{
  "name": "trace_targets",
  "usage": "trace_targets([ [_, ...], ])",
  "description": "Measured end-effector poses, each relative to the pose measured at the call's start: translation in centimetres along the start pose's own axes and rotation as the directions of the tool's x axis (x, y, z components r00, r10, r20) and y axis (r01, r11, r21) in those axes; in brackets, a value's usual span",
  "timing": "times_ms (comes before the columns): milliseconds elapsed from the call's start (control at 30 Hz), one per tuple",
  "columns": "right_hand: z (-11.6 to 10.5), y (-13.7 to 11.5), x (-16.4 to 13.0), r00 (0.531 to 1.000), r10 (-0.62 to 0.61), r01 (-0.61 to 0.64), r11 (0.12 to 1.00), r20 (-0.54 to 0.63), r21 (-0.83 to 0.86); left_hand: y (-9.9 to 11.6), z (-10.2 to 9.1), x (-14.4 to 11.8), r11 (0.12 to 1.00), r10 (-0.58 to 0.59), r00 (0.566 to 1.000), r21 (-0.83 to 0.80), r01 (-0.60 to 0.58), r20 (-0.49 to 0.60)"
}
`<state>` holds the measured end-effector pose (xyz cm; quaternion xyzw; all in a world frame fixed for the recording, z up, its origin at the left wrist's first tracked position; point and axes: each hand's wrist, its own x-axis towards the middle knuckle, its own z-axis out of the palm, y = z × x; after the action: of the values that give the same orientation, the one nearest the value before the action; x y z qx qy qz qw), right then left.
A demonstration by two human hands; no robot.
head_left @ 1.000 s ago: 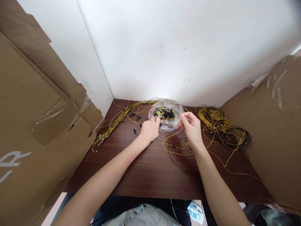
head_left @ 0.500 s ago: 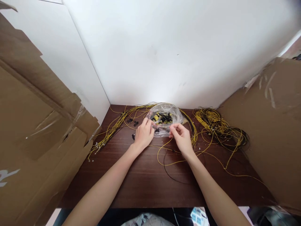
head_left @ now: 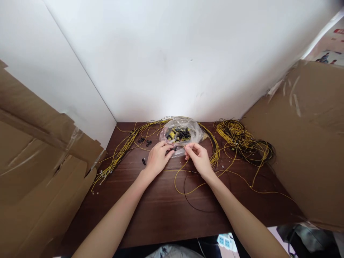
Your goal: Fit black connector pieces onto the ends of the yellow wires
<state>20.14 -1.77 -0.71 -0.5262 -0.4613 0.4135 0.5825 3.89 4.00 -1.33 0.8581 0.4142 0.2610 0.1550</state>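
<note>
The left hand (head_left: 159, 156) curls nearly closed at a small black piece (head_left: 175, 148), its hold unclear; the right hand (head_left: 198, 157) pinches a yellow wire (head_left: 175, 180) near the plastic bag (head_left: 197, 131) on the table (head_left: 166, 215).

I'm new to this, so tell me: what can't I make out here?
Head view:
Left hand: its fingers hide whatever lies beneath.
Yellow wire: end, pinched by the right hand, too small.
Clear bag: the piled parts hide one another.
Left cardboard: cut off by the left edge.
</note>
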Motion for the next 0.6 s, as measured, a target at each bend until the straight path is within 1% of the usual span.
trace_targets([
  [67,0.04,-0.27,-0.07,0.999,0.031,-0.031,0.999,0.008,0.045,-0.09,-0.1,-0.12,0.999,0.007,1.0,-0.033,-0.007,0.008],
  [167,0.12,-0.66,-0.2,0.994,0.102,-0.106,0.988,0.044,0.108,-0.05,-0.11,-0.33,0.999,0.027,1.0,-0.035,-0.027,0.005],
  [333,0.2,-0.82,-0.26,0.974,0.207,-0.218,0.966,0.093,0.14,-0.16,-0.08,-0.32,0.995,0.096,0.995,-0.023,-0.096,-0.002],
  [433,0.12,-0.67,-0.2,0.972,0.213,-0.226,0.964,0.1,0.141,-0.27,-0.22,-0.31,0.993,0.113,0.994,-0.028,-0.113,-0.009],
  [533,0.02,-0.49,-0.14,0.973,0.196,-0.213,0.968,0.126,0.135,0.05,-0.51,-0.43,0.997,0.081,0.996,-0.017,-0.081,0.021],
  [600,0.0,-0.39,-0.12,0.969,0.19,-0.21,0.97,0.155,0.121,0.55,-0.77,-0.53,0.998,0.061,0.998,-0.037,-0.059,0.028],
])
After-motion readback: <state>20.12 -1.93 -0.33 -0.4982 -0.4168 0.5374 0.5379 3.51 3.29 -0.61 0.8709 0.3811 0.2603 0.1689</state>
